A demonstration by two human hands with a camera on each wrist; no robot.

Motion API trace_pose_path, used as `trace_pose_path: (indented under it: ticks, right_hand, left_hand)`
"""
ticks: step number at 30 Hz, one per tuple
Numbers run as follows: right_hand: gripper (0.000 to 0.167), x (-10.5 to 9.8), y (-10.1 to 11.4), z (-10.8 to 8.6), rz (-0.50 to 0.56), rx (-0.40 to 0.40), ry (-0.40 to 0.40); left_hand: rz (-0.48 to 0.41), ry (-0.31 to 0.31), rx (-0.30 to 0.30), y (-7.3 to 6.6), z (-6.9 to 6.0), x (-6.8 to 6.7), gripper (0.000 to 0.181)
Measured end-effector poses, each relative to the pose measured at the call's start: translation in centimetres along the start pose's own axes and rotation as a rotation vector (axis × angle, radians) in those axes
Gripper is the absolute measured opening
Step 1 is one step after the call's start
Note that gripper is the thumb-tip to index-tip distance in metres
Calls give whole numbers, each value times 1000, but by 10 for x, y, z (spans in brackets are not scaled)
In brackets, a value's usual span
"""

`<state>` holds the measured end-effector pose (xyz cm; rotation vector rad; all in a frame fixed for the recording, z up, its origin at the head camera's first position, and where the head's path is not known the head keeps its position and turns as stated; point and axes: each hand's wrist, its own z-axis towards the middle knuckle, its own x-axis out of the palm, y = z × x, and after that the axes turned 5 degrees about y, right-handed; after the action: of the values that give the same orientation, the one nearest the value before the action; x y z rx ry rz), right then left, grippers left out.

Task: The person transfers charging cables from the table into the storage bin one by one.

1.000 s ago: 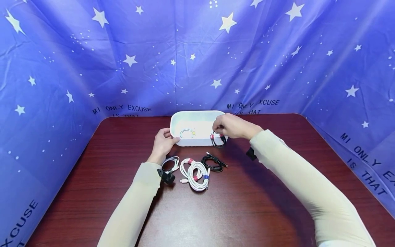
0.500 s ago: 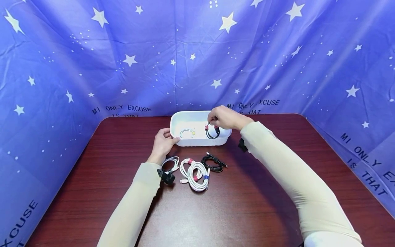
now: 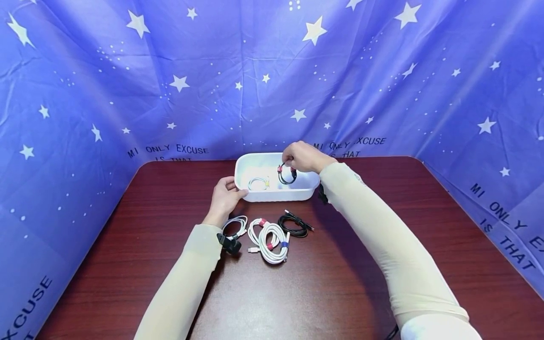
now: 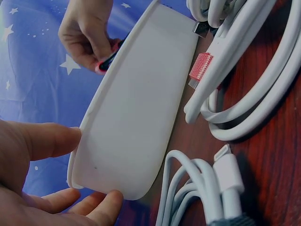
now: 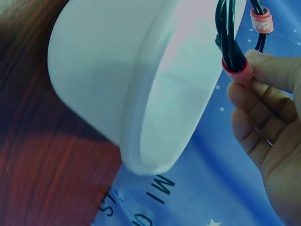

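Note:
My right hand pinches a coiled black cable by one of its red ties, and the coil hangs over the white plastic bin. The right wrist view shows thumb and fingertips at a red tie of that cable. At the bin's left end, my left hand holds the wall, thumb on the rim and fingers around the outer side. Inside the bin, toward the left, lies a thin white coiled cable with a yellow tie.
On the dark red table, before the bin, lie a grey-white coiled cable, thick white coiled cables with red and blue ties, and a black coiled cable. A blue star-patterned curtain stands close behind the bin.
My right hand has carried the black cable leftward and away from me, from the bin's front right rim to over its inside. The left hand has stayed at the bin's left end.

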<state>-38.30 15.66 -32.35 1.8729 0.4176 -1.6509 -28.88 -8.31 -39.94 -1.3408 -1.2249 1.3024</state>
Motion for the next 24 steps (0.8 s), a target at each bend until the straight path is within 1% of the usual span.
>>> trace_pose_path:
  ticks: [6,12,16,20,24]
  right_hand:
    - [12,7,2,10,-21,48,17]
    - [12,16,2,14,-53,97,41]
    - [15,22,3,17,-71,113,54]
    - [17,29,4,19,-102,78,73]
    - [18,35,6,22,-114,12,102]
  left_hand:
    - [-8,1,3,0,1,0,58]
    - [1,4,1,-1,1,2,57]
    - [1,4,2,-1,1,2,57]
    - [-5,1,1,0,2,1,56]
    - [-6,2,-2,1,2,0,57]
